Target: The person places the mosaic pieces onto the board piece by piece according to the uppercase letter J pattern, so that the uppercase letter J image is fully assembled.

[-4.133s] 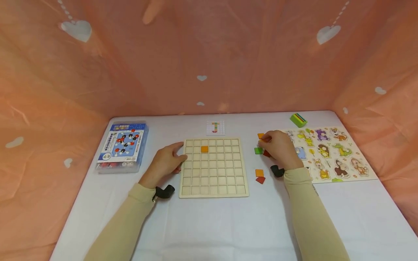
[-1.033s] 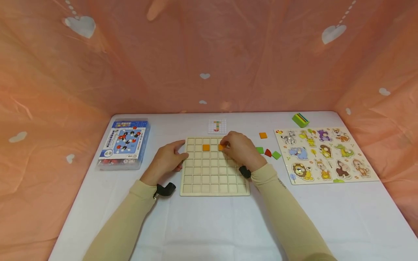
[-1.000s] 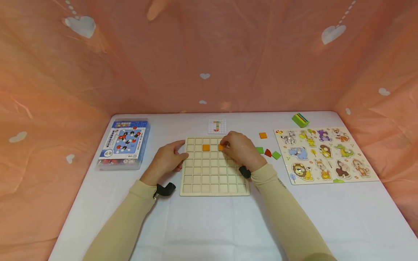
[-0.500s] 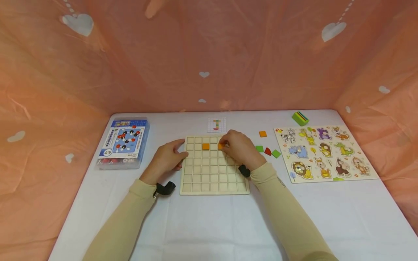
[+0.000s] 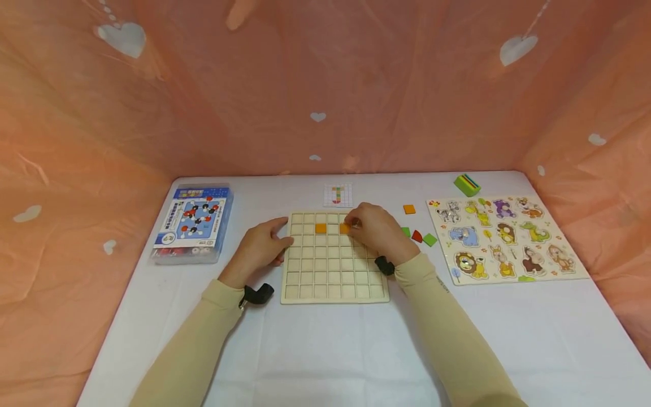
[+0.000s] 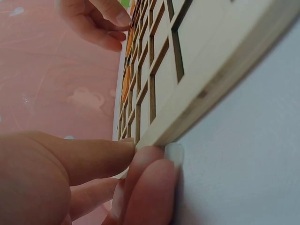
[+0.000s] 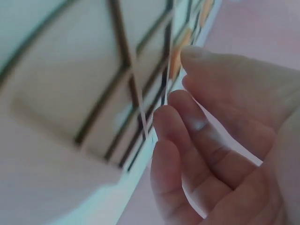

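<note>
A wooden grid board (image 5: 327, 271) lies on the white table. My left hand (image 5: 257, 249) grips its left edge, thumb on the top rim and fingers against the side, as the left wrist view shows. Two orange square tiles sit in the second row from the back: one orange tile (image 5: 320, 228) left of centre, the other orange tile (image 5: 344, 228) to its right with one bare cell between. At that right-hand tile is my right hand (image 5: 378, 232). Its thumb tip overlaps the tile in the right wrist view, and the other fingers are loosely bent beside it, around nothing.
Right of the board lie a loose orange tile (image 5: 409, 209), a red quarter-round piece (image 5: 417, 236) and green tiles (image 5: 430, 240). A patterned card (image 5: 338, 195) is behind the board. An animal puzzle (image 5: 508, 240), a green striped block (image 5: 467, 185) and a boxed model set (image 5: 192, 224) stand around.
My right hand has come from the loose pieces to the board, and a second orange tile now sits there. In the last half second this hand shifted slightly right. My left hand stays put.
</note>
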`<state>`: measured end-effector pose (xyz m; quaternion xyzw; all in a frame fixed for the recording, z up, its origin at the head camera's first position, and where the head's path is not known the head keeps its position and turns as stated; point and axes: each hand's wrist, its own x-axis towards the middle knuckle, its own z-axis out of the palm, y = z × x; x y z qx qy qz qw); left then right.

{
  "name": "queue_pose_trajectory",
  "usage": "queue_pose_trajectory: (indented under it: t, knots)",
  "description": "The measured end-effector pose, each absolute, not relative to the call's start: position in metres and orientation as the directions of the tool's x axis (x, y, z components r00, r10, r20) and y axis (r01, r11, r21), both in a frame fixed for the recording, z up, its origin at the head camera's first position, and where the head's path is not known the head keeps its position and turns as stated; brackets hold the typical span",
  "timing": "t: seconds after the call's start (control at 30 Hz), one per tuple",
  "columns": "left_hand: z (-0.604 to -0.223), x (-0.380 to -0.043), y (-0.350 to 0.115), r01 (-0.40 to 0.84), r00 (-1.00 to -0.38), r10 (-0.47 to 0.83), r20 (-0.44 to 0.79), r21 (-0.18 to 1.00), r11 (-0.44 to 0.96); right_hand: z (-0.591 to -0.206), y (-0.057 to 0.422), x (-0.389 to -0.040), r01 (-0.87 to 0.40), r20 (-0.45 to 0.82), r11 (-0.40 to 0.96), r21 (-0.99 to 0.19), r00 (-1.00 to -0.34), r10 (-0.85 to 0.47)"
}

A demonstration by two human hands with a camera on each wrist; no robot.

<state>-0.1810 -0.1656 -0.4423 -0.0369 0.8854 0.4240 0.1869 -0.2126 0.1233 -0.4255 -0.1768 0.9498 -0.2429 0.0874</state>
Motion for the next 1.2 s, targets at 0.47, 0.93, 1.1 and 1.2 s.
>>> queue_pose_trajectory:
  t: [0.47, 0.93, 1.1, 1.2]
  knots:
    - [-0.442, -0.178, -0.168, -0.227, -0.928, 0.083, -0.363, 0.728, 0.647, -0.414, 0.215, -0.196, -0.102, -0.12, 0.837, -0.537, -0.973, -0.195]
    - [-0.444, -0.18, -0.166, -0.22, -0.927, 0.088, -0.364, 0.719, 0.659, -0.416, 0.273, -0.17, 0.01, -0.214, 0.865, -0.502, -0.97, -0.113]
    - [-0.444, -0.181, -0.165, -0.215, -0.93, 0.088, -0.358, 0.721, 0.659, -0.416, 0.273, -0.169, 0.039, -0.244, 0.87, -0.491, -0.965, -0.095]
    - [-0.444, -0.18, -0.165, -0.218, -0.93, 0.083, -0.359, 0.718, 0.662, -0.416, 0.271, -0.17, 0.041, -0.245, 0.873, -0.486, -0.965, -0.09]
